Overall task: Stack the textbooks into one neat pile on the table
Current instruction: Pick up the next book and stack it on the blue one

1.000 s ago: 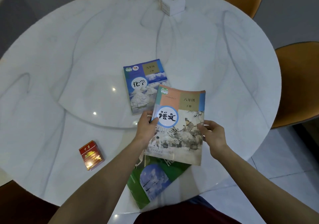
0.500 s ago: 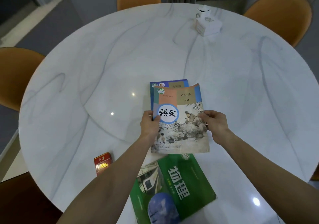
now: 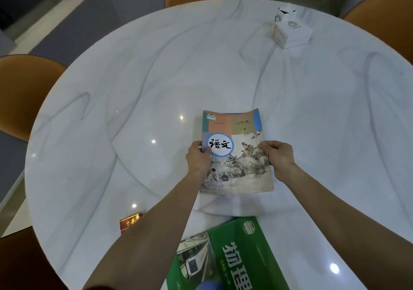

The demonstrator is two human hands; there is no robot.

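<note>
Our left hand [image 3: 197,158] grips the left edge of the Chinese book [image 3: 238,153], thumb on the cover beside the blue circle, fingers curled under the spine side. Our right hand [image 3: 279,158] holds the right edge the same way, thumb on top. Both hands are closed on this one book.

The Chinese book lies flat, or nearly so, near the middle of the table [image 3: 156,88], its far right corner curling up a little. A thin strip of blue [image 3: 230,112] shows along its top edge, which we take to be a second book underneath, almost fully covered. We cannot tell whether the top book is resting with its full weight yet or is just above the lower one.

We judge this to be the squaring-up step: two books are roughly aligned, and we are setting the upper one true. The green book [image 3: 237,258] sits apart, close to us at the table's near edge and turned at an angle, so it is not yet in the pile.

Next we would let go, reach back for the green book, turn it to match, and lay it on top.

A red pack [image 3: 129,222] sits left of our left forearm, and a white box [image 3: 292,33] stands at the far side.
</note>
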